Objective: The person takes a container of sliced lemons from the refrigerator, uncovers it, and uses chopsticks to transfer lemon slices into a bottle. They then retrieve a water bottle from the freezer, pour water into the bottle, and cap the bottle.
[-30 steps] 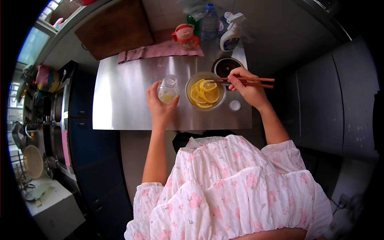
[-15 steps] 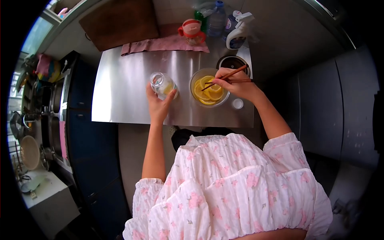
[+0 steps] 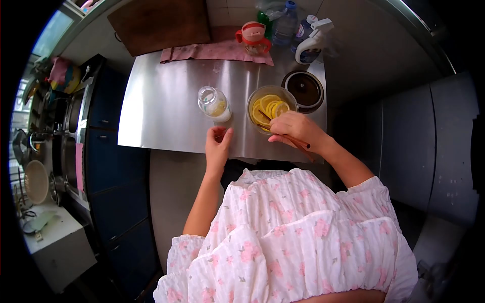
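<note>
A glass jar (image 3: 214,104) with something yellow and whitish in its lower part stands on the metal table. My left hand (image 3: 217,149) is just in front of the jar, apart from it, empty, with the fingers loosely curled and the thumb apart. My right hand (image 3: 299,130) grips a pair of brown chopsticks (image 3: 302,144) over the near right rim of a clear bowl (image 3: 250,96). The chopstick tips reach down among the lemon slices (image 3: 269,104) in the bowl.
Behind the bowl at right is a dark round container (image 3: 303,91). At the back stand a red-lidded cup (image 3: 253,38) on a pink cloth (image 3: 212,52), a water bottle (image 3: 285,24) and a spray bottle (image 3: 313,42). A wooden board (image 3: 159,25) leans against the wall.
My left hand has let go of the jar and drawn back toward me. My right hand has moved nearer, turning the chopsticks' rear ends toward me. The small white cap is now hidden.
</note>
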Demonstrator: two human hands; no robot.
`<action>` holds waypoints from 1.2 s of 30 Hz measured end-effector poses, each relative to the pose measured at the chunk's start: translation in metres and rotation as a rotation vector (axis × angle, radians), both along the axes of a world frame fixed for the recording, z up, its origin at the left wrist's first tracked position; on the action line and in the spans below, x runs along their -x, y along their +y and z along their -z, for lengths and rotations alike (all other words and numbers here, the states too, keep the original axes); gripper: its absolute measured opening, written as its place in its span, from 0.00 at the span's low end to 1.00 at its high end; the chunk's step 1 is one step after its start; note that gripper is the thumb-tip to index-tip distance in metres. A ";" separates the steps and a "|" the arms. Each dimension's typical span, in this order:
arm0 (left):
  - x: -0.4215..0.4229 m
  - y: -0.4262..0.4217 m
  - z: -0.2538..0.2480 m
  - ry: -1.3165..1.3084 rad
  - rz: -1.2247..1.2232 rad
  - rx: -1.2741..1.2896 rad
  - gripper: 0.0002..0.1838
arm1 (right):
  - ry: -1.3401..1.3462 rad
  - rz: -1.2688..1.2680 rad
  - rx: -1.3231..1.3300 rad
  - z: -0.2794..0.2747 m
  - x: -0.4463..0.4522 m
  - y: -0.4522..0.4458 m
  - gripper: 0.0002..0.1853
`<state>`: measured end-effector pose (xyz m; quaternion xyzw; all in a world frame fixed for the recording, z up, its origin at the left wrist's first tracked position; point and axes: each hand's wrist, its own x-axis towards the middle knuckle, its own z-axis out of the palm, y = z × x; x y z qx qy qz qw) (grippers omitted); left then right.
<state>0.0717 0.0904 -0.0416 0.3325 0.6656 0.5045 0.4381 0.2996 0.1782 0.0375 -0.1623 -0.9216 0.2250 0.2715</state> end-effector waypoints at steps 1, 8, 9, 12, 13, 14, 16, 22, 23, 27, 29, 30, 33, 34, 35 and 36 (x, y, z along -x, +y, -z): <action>-0.010 0.003 -0.001 -0.119 0.058 0.040 0.17 | 0.000 0.001 0.003 0.003 0.004 -0.002 0.10; -0.049 0.027 0.011 -0.315 0.186 0.193 0.13 | -0.077 0.019 -0.172 0.012 0.004 -0.009 0.08; -0.049 0.030 0.010 -0.316 0.186 0.191 0.13 | -0.110 0.061 -0.155 0.011 0.002 -0.008 0.07; -0.048 0.031 0.010 -0.295 0.231 0.185 0.11 | 0.022 0.087 -0.111 0.010 0.000 -0.008 0.06; -0.048 0.031 0.010 -0.313 0.227 0.176 0.10 | 0.021 0.088 -0.113 0.009 -0.002 -0.008 0.06; -0.048 0.032 0.011 -0.331 0.223 0.168 0.10 | 0.035 0.108 -0.116 0.009 -0.003 -0.009 0.06; -0.049 0.032 0.011 -0.359 0.215 0.153 0.09 | 0.048 0.128 -0.117 0.007 -0.008 -0.010 0.07; -0.052 0.030 0.010 -0.449 0.181 0.092 0.09 | 0.186 0.266 -0.082 -0.004 -0.023 -0.012 0.04; -0.052 0.030 0.010 -0.469 0.172 0.070 0.08 | 0.220 0.299 0.003 -0.006 -0.026 -0.014 0.04; -0.050 0.031 0.013 -0.474 0.186 0.081 0.09 | 0.340 0.352 0.142 0.001 -0.033 -0.016 0.03; -0.049 0.031 0.013 -0.477 0.201 0.078 0.09 | 0.349 0.365 0.159 0.000 -0.034 -0.019 0.02; -0.049 0.030 0.013 -0.477 0.203 0.079 0.09 | 0.359 0.375 0.178 0.001 -0.035 -0.021 0.01; -0.048 0.030 0.012 -0.478 0.204 0.079 0.09 | 0.441 0.455 0.313 0.005 -0.035 -0.024 0.02; -0.048 0.030 0.013 -0.473 0.208 0.077 0.09 | 0.475 0.479 0.349 0.005 -0.035 -0.025 0.04; -0.048 0.030 0.013 -0.468 0.211 0.075 0.09 | 0.476 0.479 0.350 0.007 -0.036 -0.024 0.04; -0.048 0.030 0.013 -0.468 0.210 0.076 0.09 | 0.502 0.507 0.392 0.009 -0.037 -0.023 0.04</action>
